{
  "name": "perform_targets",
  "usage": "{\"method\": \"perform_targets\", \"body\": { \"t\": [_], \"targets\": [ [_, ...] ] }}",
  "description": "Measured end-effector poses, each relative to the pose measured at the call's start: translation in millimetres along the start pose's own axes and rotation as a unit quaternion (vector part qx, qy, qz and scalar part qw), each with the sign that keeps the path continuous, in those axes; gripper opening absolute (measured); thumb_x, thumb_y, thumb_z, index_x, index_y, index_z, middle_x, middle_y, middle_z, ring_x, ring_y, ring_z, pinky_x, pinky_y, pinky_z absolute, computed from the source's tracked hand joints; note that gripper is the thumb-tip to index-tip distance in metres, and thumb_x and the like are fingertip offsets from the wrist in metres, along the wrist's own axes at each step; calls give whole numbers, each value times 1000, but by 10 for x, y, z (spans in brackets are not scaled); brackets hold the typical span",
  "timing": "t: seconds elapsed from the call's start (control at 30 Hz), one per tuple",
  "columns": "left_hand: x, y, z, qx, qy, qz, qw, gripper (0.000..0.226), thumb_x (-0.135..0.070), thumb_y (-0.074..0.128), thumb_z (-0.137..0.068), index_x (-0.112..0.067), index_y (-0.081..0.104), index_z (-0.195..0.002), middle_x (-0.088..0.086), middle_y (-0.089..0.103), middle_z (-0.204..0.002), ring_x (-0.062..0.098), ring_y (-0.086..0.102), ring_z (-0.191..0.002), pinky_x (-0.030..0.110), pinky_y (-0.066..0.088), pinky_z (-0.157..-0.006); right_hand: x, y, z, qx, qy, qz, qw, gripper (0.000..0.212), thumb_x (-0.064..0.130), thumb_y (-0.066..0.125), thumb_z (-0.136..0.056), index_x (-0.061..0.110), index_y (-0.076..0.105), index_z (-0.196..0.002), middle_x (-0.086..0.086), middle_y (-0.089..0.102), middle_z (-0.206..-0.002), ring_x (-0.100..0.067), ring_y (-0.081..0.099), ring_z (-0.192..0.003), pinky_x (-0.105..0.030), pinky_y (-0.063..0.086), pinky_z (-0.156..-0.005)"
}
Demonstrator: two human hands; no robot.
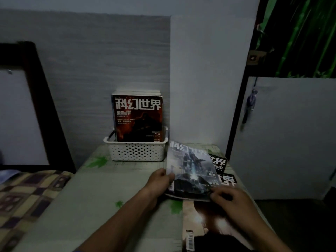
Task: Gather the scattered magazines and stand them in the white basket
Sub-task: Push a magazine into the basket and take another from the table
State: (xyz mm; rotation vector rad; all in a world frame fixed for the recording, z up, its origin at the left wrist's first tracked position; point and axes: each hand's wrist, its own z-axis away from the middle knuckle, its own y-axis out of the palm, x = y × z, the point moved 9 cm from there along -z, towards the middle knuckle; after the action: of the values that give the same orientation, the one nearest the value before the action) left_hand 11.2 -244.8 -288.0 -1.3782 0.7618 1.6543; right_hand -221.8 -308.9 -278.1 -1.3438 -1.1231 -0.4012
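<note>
White perforated basket (136,151); red-black magazine (138,119); green-leaf-print tablecloth (98,179); checkered blanket (27,193).

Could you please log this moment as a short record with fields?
basket: white basket at the table's back, red-covered magazine standing in front of others
in hand: grey-covered magazine, tilted up
left hand: grips its left edge
right hand: on its lower right corner
still loose: black-covered magazines, back-cover-up magazine

Checked blanket (27,193) at left, dark-framed board (21,117) behind, green bamboo-print curtain (300,33) upper right.
</note>
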Motion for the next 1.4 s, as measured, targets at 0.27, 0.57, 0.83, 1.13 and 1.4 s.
{"method": "perform_targets", "body": {
  "t": [0.27, 0.57, 0.83, 1.13, 1.4],
  "targets": [
    [-505, -531, 522, 57, 183, 20, 981, 17, -9, 52, -98, -18, 60, -110, 2, 77, -95, 17, 72, -86, 24, 55, -69, 489, 77, -359, -42, 9, -215, 976, 33, 14, 74, -80, 26, 64, -108, 6, 76, -99, -16, 71, -92, -42, 55, -86],
    [-1306, -1824, 1005, -139, 346, -12, 928, 25, -2, 50, -96, -22, 63, -102, -10, 73, -96, -1, 67, -88, 16, 54, -75, 2021, 628, -267, -17, -173, -140, 975, 17, 22, 50, -99, 33, 60, -107, 16, 68, -97, -2, 64, -90, -27, 48, -73],
    [-457, -2304, 889, -226, 244, -102, 938, 27, -7, 58, -94, -31, 69, -99, -25, 70, -79, -8, 65, -78, 7, 49, -59, 1525, 1391, -204, 31, -78, -194, 977, 24, 5, 55, -96, 26, 65, -91, 2, 68, -80, -9, 66, -66, -22, 49, -51],
    [-1297, -2396, 521, -247, 333, -92, 905, 26, -7, 65, -89, -24, 70, -108, -11, 71, -92, -3, 66, -81, 20, 53, -75, 2189, 853, -808, -95, -173, -170, 966, 20, 15, 56, -96, 32, 61, -86, 7, 68, -71, -12, 67, -59, -31, 54, -53],
    [-1779, -2255, -549, -292, 353, -205, 865, 21, -10, 72, -82, -24, 74, -98, -14, 68, -81, -2, 63, -73, 20, 52, -69, 2058, 799, -1901, -162, -128, -66, 976, 7, 21, 58, -95, 19, 58, -89, -3, 67, -85, -25, 67, -75, -41, 56, -69]
  ]
}}
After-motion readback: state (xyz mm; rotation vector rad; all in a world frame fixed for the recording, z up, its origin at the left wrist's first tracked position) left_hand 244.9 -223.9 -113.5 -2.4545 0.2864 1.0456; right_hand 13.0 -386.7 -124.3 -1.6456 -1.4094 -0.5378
